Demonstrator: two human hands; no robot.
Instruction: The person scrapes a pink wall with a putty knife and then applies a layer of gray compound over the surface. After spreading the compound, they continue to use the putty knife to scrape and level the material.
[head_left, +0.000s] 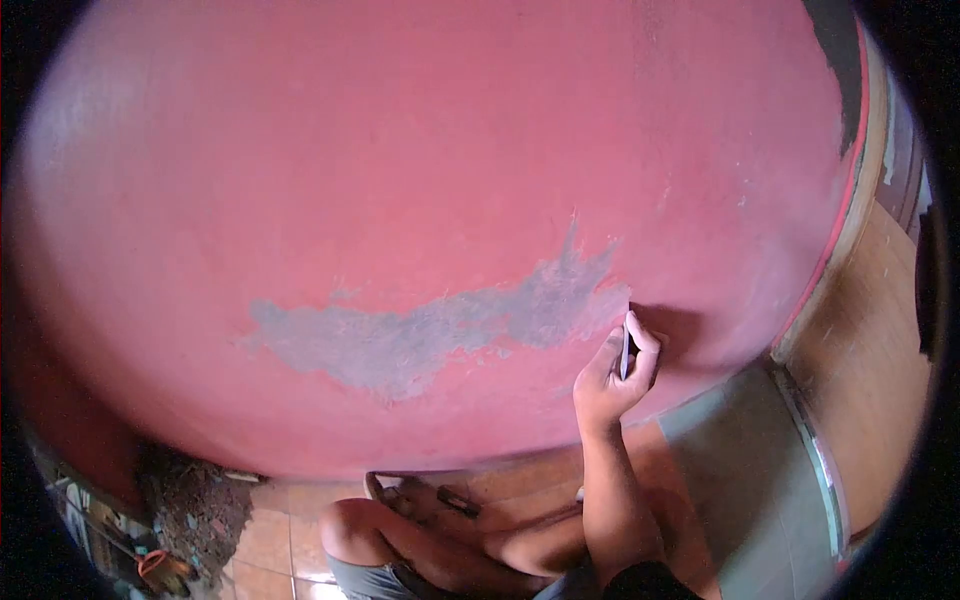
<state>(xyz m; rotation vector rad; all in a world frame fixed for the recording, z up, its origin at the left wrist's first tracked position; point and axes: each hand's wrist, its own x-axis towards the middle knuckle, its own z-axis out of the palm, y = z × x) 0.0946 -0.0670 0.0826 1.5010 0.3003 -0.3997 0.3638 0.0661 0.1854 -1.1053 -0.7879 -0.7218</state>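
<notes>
A large pink-red painted wall (440,170) fills most of the view and looks curved through the lens. Across its lower part runs an irregular grey patch (400,345) with ragged edges, where the pink coat is absent. My right hand (620,370) is closed around a thin, flat, pale scraper-like blade (626,350), seen nearly edge-on. Its upper end is at the wall, by the right end of the grey patch. The fingers partly cover the blade, so its full shape is hidden. My left hand is out of view.
My bent leg (370,535) rests over the tiled floor (265,545). Dark small items (458,500) lie near the wall's foot. A heap of dirt and rubble (205,500) sits at lower left, near an orange item (152,562). A wooden panel (860,330) stands right.
</notes>
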